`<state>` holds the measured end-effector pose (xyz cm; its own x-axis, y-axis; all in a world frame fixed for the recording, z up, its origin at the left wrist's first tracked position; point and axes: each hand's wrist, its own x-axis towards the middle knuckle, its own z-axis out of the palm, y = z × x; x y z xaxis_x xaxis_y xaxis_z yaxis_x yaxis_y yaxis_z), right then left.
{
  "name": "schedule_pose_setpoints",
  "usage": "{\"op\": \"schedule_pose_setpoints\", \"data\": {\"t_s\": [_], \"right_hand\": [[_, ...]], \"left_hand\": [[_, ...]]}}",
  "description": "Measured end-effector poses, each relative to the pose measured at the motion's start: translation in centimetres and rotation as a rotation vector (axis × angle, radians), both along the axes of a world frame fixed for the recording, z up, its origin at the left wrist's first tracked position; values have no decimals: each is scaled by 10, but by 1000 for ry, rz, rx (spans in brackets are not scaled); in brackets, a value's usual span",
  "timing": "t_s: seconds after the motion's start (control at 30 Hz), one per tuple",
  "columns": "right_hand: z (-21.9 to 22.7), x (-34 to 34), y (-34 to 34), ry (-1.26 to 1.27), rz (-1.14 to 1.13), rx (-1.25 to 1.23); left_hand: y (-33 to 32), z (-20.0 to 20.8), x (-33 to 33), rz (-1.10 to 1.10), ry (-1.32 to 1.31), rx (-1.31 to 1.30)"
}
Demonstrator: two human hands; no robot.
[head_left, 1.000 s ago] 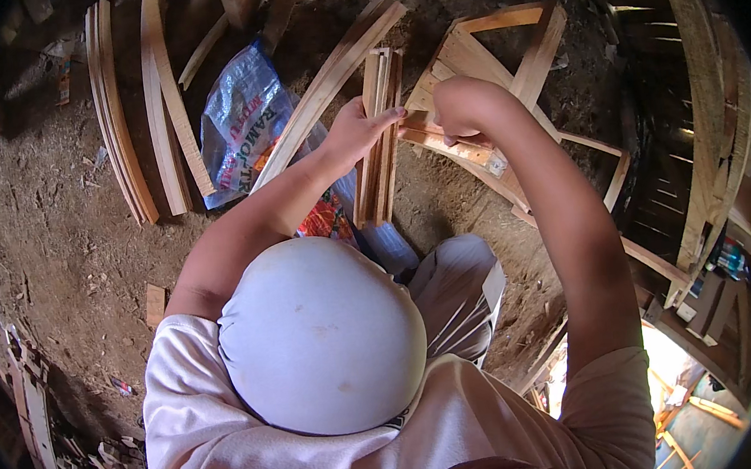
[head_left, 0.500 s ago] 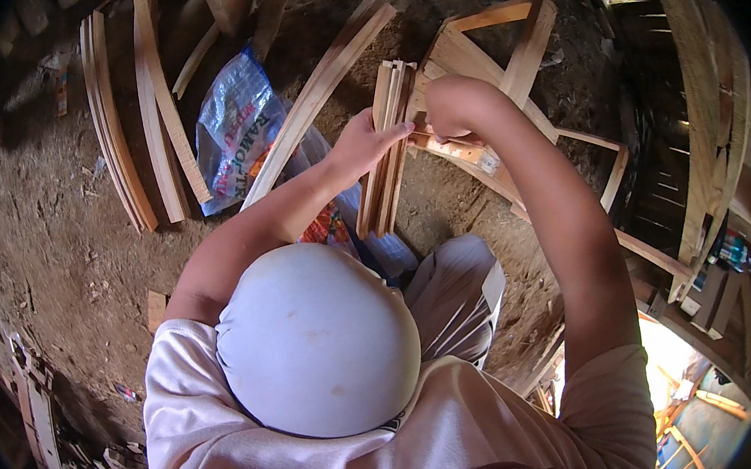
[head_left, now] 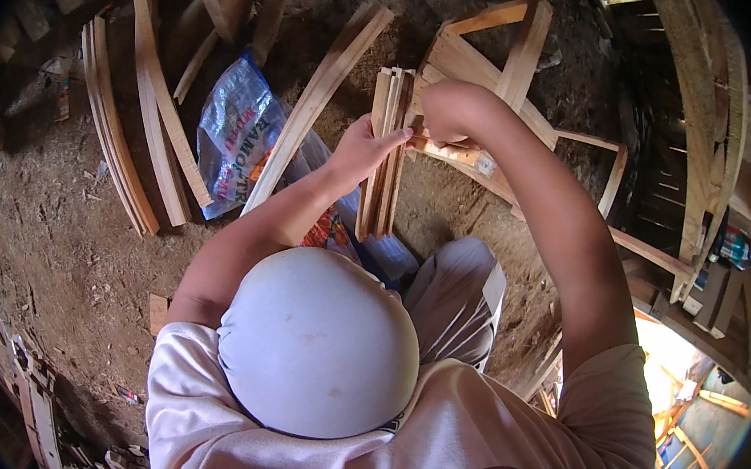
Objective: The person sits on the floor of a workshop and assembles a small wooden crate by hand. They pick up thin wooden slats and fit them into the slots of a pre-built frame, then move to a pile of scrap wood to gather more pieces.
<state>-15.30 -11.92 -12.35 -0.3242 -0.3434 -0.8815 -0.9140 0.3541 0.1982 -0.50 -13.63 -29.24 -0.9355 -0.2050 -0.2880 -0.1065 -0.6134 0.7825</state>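
Observation:
My left hand (head_left: pixel 365 151) is wrapped round an upright bundle of thin wooden strips (head_left: pixel 383 194), its thumb lying across the front. Close against the bundle's right side, my right hand (head_left: pixel 449 114) is curled into a fist. Whatever its fingers pinch is hidden behind the hand. Just below that fist, a wooden piece (head_left: pixel 445 150) with a pale patch at its right end reaches toward the bundle. Behind my right wrist stands a wooden frame (head_left: pixel 524 59) of joined boards.
A blue and white plastic sack (head_left: pixel 237 130) lies left of the bundle, with a long board (head_left: pixel 320 105) across it. More long strips (head_left: pixel 120 123) rest on the earth floor (head_left: pixel 48 272) at far left. Timber and a slatted wall (head_left: pixel 648 77) line the right.
The top of the strip bundle and both hands have shifted very slightly toward me. Their grip looks the same, and the surrounding wood lies as before.

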Motion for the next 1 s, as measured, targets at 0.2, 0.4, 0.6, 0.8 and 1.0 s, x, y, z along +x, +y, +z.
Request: {"op": "schedule_pose_setpoints", "data": {"t_s": [0.2, 0.4, 0.6, 0.8, 1.0], "right_hand": [[-25, -41, 2, -19, -47, -202], [-53, -72, -6, -389, -388, -671], [-30, -73, -14, -332, -414, -580], [22, -80, 7, -293, -371, -759], [61, -74, 33, -143, -332, -930]], "left_hand": [[-4, 12, 3, -33, -60, 16], [-8, 0, 5, -75, 10, 22], [-12, 4, 10, -82, 64, 54], [-25, 15, 16, -121, -49, -24], [-13, -22, 13, 11, -57, 93]]}}
